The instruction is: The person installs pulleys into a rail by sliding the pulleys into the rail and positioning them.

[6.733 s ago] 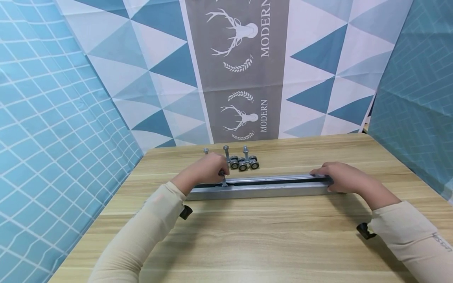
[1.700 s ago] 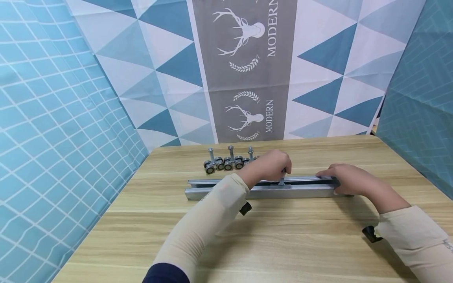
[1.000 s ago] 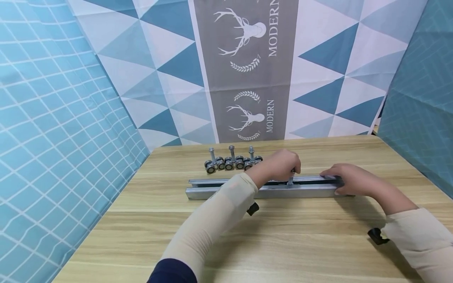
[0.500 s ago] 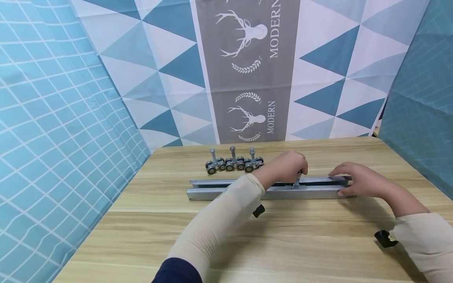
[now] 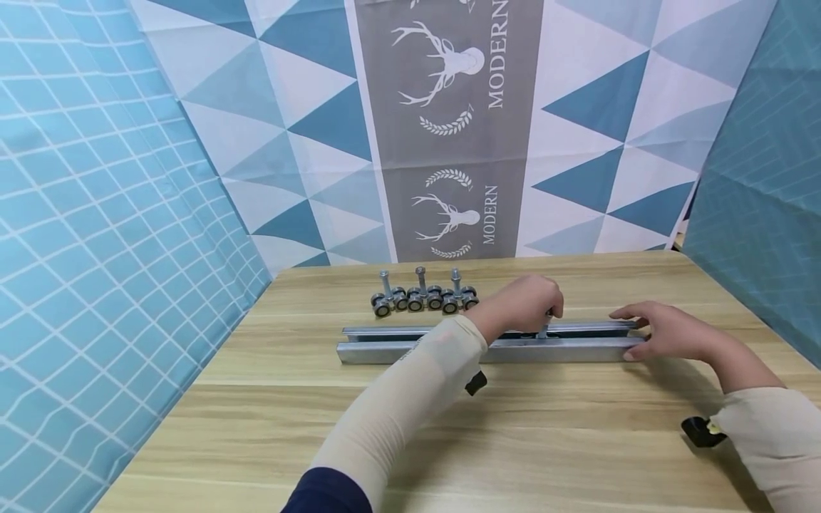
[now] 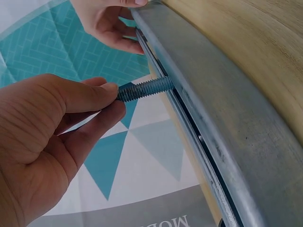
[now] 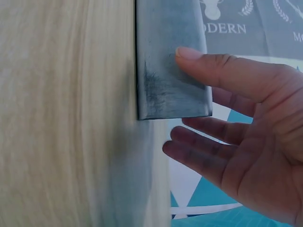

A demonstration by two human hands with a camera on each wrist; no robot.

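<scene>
A grey metal track rail (image 5: 391, 350) with a slot along its top lies lengthwise across the wooden table. My left hand (image 5: 529, 303) pinches the threaded bolt (image 6: 147, 89) of a trolley roller between thumb and fingertips. That bolt stands up out of the slot, right of the rail's middle; the roller's wheels are hidden inside. At the rail's right end is my right hand (image 5: 673, 333). Its thumb (image 7: 194, 56) presses the near face, and a finger reaches behind the far side. The other fingers are spread past the rail's end.
Behind the rail, towards the left, three trolley rollers (image 5: 421, 293) stand in a row on their wheels, bolts upward. The wooden table (image 5: 545, 427) extends in front of the rail. Patterned cloth (image 5: 308, 142) hangs behind and at both sides.
My left hand has slid the roller rightward along the rail, from its left part to right of the middle. My right hand has shifted right to the rail's very end, its fingers spreading.
</scene>
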